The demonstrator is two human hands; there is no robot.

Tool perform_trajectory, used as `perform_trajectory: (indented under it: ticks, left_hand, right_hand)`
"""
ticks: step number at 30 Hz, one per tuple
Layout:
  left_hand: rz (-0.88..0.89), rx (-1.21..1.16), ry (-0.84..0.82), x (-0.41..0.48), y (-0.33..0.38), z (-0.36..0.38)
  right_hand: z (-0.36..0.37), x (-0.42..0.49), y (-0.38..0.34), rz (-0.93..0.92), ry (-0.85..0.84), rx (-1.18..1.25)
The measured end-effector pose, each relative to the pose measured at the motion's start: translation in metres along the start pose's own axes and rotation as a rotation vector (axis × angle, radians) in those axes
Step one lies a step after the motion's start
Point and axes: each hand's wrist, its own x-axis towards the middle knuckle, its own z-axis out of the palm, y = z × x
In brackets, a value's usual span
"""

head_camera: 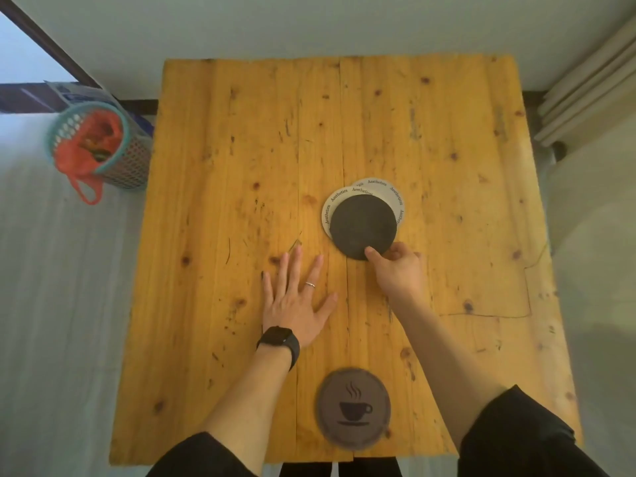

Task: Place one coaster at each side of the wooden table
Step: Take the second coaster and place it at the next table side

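Note:
A small stack of round coasters lies near the middle of the wooden table (241,166). On top is a plain dark coaster (361,225); two white printed coasters (395,196) peek out beneath it. My right hand (395,273) pinches the near edge of the dark coaster between thumb and fingers. My left hand (296,297) rests flat on the table with fingers spread, to the left of the stack, holding nothing. A brown coaster with a coffee-cup picture (354,407) lies by the near edge of the table, between my forearms.
A teal mesh basket (99,146) lined with an orange bag stands on the floor off the table's left side. Pale boards (585,87) lean at the far right. A wall runs behind the table's far edge.

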Motion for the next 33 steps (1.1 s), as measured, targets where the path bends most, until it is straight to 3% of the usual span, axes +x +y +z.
perform_trajectory:
  ticks: [7,10,13,15,17,20,26,28,33]
  left_hand:
    - [-0.02,-0.061,-0.237,0.003,0.007,-0.036]
    - [-0.19,-0.541,-0.286,-0.003,0.026,-0.085]
    - [-0.393,-1.18,-0.465,-0.021,0.047,-0.116]
    - [-0.5,-1.462,-0.526,-0.04,0.056,-0.12]
    - [-0.471,-1.417,-0.502,-0.061,0.063,-0.117]
    - [-0.403,-1.375,-0.577,-0.095,0.072,-0.119]
    - [-0.272,-1.394,-0.653,-0.146,0.097,-0.121]
    - [-0.195,-1.316,-0.677,-0.157,0.107,-0.12]
    - [0.026,-1.116,-0.776,-0.169,0.145,-0.125]
  right_hand:
    - [-0.025,-0.028,0.014,-0.074,0.012,0.303]
    - [-0.043,-0.06,0.034,-0.146,0.018,0.359]
    - [-0.061,-0.096,0.059,-0.345,0.021,0.186]
    - [-0.074,-0.122,0.078,-0.449,0.023,0.082]
    - [-0.091,-0.15,0.095,-0.484,0.06,0.019]
    - [-0.114,-0.187,0.114,-0.338,0.061,0.132]
    - [-0.149,-0.229,0.139,0.151,-0.062,0.887]
    - [-0.164,-0.239,0.146,0.199,-0.092,0.872]
    - [-0.202,-0.253,0.167,0.129,-0.059,0.494]
